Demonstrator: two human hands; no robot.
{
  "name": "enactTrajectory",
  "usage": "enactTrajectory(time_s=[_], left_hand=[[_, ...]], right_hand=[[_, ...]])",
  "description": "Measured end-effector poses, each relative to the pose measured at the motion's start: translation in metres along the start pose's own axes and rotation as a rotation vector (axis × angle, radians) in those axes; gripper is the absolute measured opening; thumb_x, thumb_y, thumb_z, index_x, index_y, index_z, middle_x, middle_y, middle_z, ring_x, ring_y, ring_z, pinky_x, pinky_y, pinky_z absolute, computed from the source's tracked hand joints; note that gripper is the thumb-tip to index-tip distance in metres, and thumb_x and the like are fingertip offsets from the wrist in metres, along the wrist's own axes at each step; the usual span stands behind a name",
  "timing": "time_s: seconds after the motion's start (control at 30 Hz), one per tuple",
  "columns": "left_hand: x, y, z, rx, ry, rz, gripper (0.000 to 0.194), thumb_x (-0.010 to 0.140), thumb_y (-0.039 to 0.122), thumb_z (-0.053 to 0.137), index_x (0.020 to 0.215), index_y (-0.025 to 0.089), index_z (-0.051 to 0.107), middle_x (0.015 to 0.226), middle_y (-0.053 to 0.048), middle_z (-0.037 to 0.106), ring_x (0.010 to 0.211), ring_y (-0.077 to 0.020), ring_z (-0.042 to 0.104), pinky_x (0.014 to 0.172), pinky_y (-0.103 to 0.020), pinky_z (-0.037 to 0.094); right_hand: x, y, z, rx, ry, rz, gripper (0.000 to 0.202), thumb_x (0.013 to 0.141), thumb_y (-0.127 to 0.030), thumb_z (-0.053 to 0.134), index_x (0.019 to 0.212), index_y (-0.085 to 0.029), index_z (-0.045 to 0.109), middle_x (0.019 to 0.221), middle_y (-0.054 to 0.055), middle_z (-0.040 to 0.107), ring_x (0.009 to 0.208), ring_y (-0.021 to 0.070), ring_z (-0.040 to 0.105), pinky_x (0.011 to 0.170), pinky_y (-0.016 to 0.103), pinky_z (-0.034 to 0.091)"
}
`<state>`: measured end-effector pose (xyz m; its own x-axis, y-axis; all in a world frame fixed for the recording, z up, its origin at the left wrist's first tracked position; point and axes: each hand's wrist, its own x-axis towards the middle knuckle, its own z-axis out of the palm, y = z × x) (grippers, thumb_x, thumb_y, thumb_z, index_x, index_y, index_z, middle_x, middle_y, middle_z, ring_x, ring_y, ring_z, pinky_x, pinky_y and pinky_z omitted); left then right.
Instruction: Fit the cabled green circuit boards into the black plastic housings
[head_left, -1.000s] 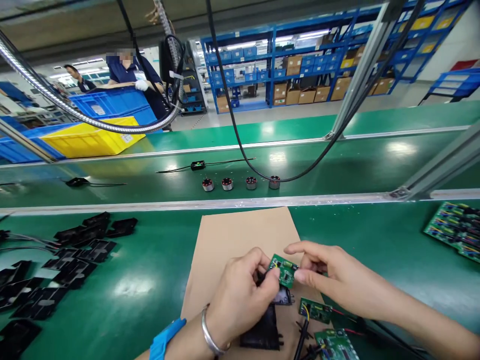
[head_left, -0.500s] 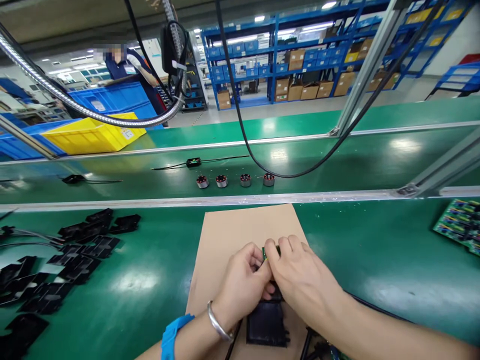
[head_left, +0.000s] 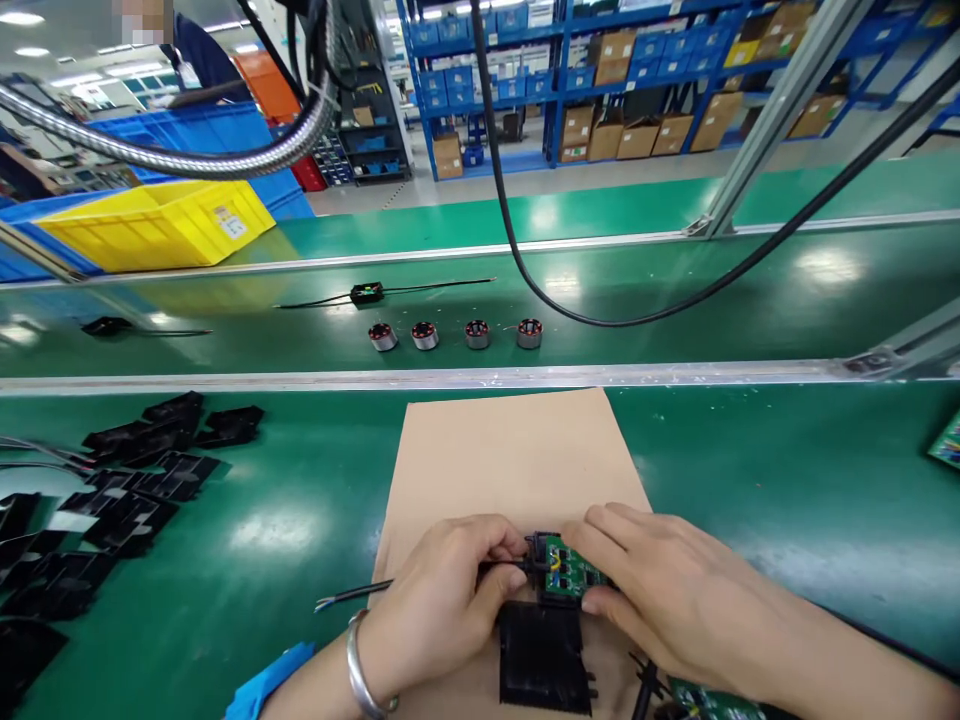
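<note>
My left hand (head_left: 450,595) pinches a black cable (head_left: 356,594), whose bare wire ends stick out to the left. The cable's other end reaches a green circuit board (head_left: 571,568) with a yellow wire on it, seated in a small black plastic case. My right hand (head_left: 671,585) has its thumb and fingers closed around the right side of that board. Below it lies a flat black plastic half (head_left: 541,655) with small tabs on its right edge. All of this rests on a brown cardboard sheet (head_left: 510,450).
Black plastic cases (head_left: 127,520) lie piled at left. Several round metal motor parts (head_left: 477,335) stand in a row beyond the aluminium rail (head_left: 300,382). A black cable loop (head_left: 615,322) hangs ahead. More green boards (head_left: 709,700) lie at the lower right. A yellow bin (head_left: 157,225) stands far left.
My hands have moved apart, uncovering the circuit board. My left hand now shows the cable stretching left, and my right hand has shifted right. The view has tilted down slightly.
</note>
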<state>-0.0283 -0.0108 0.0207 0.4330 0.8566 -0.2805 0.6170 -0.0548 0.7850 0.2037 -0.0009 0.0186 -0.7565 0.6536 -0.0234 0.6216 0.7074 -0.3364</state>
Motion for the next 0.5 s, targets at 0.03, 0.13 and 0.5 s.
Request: enactTrajectory(time_s=[0.03,0.13,0.5], left_hand=[[0.001,0.0,0.002,0.019,0.014,0.012,0.015,0.085,0.012,0.054,0.092,0.021,0.062,0.088,0.001,0.068,0.082,-0.0164,0.061,0.076,-0.028,0.044],[0.005,-0.002,0.009,0.049,0.046,0.045,0.017,0.084,0.01,0.053,0.093,0.021,0.062,0.092,0.001,0.068,0.085,-0.017,0.061,0.078,-0.028,0.044],[0.009,-0.01,0.016,0.142,0.067,0.046,0.015,0.088,0.013,0.052,0.095,0.023,0.061,0.095,0.002,0.069,0.088,-0.0173,0.063,0.08,-0.03,0.047]], right_hand=[[0.001,0.002,0.0,0.01,-0.013,-0.001,0.019,0.082,-0.011,0.057,0.098,-0.021,0.053,0.089,0.001,0.054,0.078,0.0198,0.054,0.063,0.032,0.041],[0.003,0.006,0.005,0.026,-0.025,-0.014,0.018,0.08,-0.006,0.057,0.086,-0.022,0.052,0.086,0.0,0.053,0.076,0.0181,0.052,0.06,0.031,0.037],[0.005,-0.004,0.023,-0.085,-0.042,0.009,0.024,0.072,-0.001,0.054,0.088,-0.019,0.054,0.085,0.005,0.055,0.073,0.0223,0.053,0.054,0.033,0.036]])
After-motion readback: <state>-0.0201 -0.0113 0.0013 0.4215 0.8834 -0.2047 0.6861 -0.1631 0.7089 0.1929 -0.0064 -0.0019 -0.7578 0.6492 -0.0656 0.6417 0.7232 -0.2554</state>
